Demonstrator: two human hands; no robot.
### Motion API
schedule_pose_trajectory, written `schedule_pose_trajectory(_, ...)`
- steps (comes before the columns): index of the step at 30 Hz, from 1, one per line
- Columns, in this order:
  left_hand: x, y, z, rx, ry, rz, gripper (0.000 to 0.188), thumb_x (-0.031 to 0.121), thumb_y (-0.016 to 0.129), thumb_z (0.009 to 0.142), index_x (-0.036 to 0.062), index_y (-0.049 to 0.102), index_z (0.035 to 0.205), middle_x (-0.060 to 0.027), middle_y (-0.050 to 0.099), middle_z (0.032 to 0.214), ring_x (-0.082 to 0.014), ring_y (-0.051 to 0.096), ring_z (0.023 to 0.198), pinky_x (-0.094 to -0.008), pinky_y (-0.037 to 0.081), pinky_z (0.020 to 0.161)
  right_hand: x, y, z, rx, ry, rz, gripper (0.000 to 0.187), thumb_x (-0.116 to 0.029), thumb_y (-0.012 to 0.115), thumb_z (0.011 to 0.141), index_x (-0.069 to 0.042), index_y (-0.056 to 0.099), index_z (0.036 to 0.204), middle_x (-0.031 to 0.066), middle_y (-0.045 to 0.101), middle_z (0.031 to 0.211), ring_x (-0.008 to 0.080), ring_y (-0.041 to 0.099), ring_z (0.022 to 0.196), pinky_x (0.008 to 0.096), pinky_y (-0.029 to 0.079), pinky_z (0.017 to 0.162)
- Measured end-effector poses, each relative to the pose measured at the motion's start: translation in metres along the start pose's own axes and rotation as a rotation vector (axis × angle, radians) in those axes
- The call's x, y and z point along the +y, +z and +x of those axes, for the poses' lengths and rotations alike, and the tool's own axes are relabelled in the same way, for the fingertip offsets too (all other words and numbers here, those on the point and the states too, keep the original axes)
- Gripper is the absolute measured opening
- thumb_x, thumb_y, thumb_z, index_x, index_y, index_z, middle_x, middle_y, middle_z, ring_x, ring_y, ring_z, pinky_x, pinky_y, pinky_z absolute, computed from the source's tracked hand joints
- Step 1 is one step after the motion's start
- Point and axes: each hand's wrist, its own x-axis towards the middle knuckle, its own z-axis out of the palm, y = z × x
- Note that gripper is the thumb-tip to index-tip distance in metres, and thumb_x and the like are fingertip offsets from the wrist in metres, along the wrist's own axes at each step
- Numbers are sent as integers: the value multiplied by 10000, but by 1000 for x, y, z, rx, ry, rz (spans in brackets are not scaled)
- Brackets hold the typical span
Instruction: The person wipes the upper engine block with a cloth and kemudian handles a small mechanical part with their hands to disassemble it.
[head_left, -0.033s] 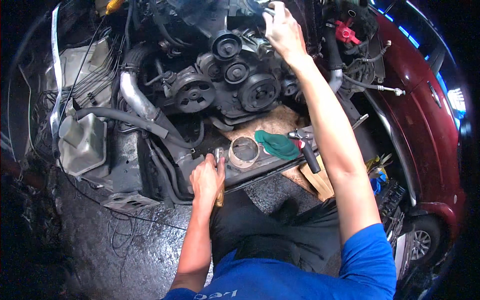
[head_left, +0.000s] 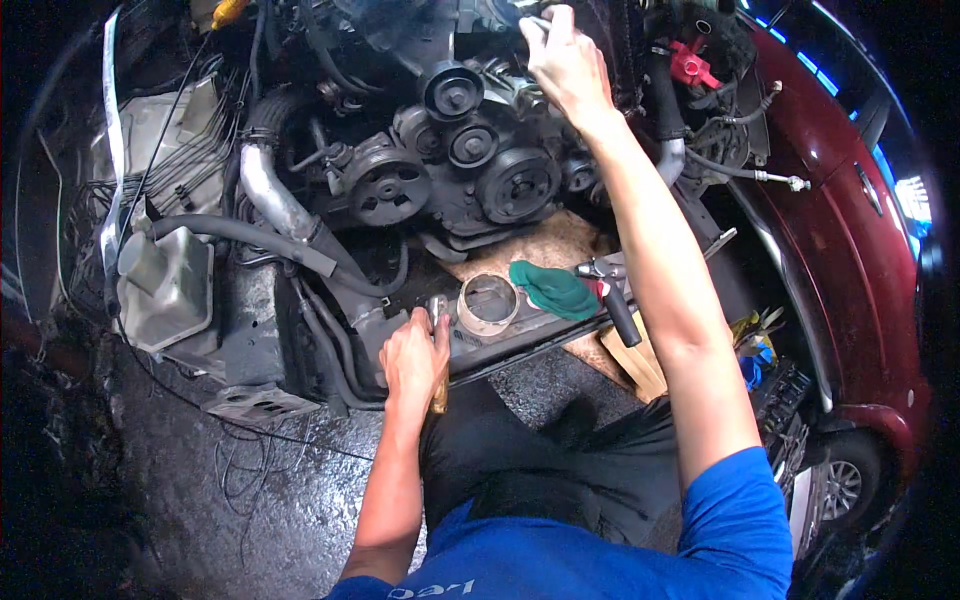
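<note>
My left hand (head_left: 412, 355) is closed around a hand tool with a metal end (head_left: 437, 306) and a yellow-brown handle (head_left: 440, 397), at the front crossmember. Just right of it, an open round tin (head_left: 488, 305) stands on that bar. My right hand (head_left: 570, 72) reaches far over the engine, its fingers bent and closed at the upper right of the pulleys; what they hold is too dark to make out. Below it sit a small upper pulley (head_left: 455, 91), a middle pulley (head_left: 472, 146), a large right pulley (head_left: 518, 186) and a spoked left pulley (head_left: 389, 187).
A green cloth (head_left: 556, 291) and a black-handled tool (head_left: 621, 313) lie on the crossmember (head_left: 470, 357). A pale plastic reservoir (head_left: 172, 290) and hoses (head_left: 270, 190) are at left. A dark red car (head_left: 835, 200) stands at right. A thin cable (head_left: 290, 438) trails over the wet floor.
My right hand has shifted very slightly, with its fingers changing position a little. The left hand and the tool in it have stayed put.
</note>
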Motion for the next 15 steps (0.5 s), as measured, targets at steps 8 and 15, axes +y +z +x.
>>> schedule_pose_trajectory(8, 2, -2, -1, -27, -32, -3, 353, 378, 611, 995, 31, 622, 931, -225, 728, 848, -450, 716, 810, -554, 542, 736, 5, 0, 1, 119, -265, -147, 224, -223, 602, 1014, -40, 535, 1125, 240, 677, 1093, 446, 680, 975, 492, 562, 813)
schedule_pose_trajectory(15, 4, -4, 0, -6, -28, 9, 336, 366, 628, 986, 35, 622, 926, -216, 726, 821, -443, 718, 789, -546, 545, 715, 4, -1, 7, -117, 121, -100, 257, -255, 513, 1042, -6, 542, 1100, 268, 686, 992, 458, 692, 910, 534, 553, 795)
